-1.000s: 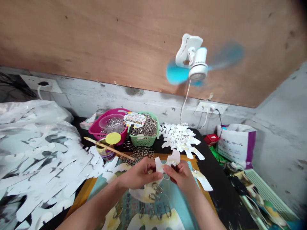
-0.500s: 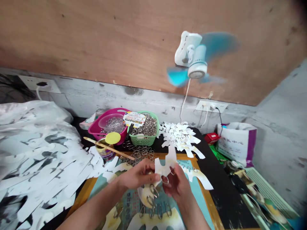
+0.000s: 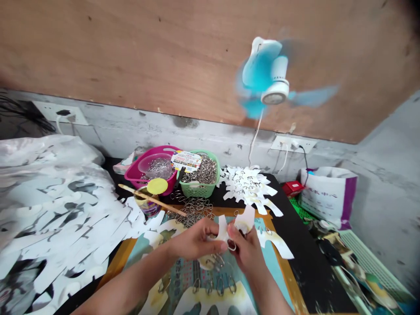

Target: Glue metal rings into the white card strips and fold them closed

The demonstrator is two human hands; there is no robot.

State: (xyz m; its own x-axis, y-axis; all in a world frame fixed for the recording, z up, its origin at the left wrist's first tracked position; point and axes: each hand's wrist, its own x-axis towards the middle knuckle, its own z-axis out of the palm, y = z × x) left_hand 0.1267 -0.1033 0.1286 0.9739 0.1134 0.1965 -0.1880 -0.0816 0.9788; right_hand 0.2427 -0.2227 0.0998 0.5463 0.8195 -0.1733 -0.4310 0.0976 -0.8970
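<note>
At the far left, a big heap of white paper cutouts (image 3: 55, 210) spreads toward the middle, with a white plug cord (image 3: 59, 124) on the wall above it. Next comes a pink basket (image 3: 144, 175) holding a clear bowl of small metal rings, and in front of it stands a small painted cup (image 3: 147, 205) with a wooden stick (image 3: 151, 200) lying across it and a yellow disc (image 3: 157, 186) just above. A green basket (image 3: 198, 183) beside the pink one is full of rings, and a loose tangle of linked rings (image 3: 193, 211) lies in front of it.

The left hand (image 3: 197, 239) comes in below that tangle. Its fingers (image 3: 218, 247) are closed in a narrow pinch on the left side of a white paper piece (image 3: 245, 221), which stands up between the two hands. The right hand (image 3: 246, 253) holds the right side in the same narrow pinch, its thumb against the paper. A metal ring (image 3: 232, 246) sits at the lower edge of the paper, just beside the right thumb.

Under the hands lies a teal board with an orange frame (image 3: 120, 258), with more paper and rings (image 3: 213, 284) on it. Further right are a pile of ringed paper pieces (image 3: 247, 188), a spinning blue fan (image 3: 265, 76) on the wooden panel above, and a white and purple bag (image 3: 328, 197).
</note>
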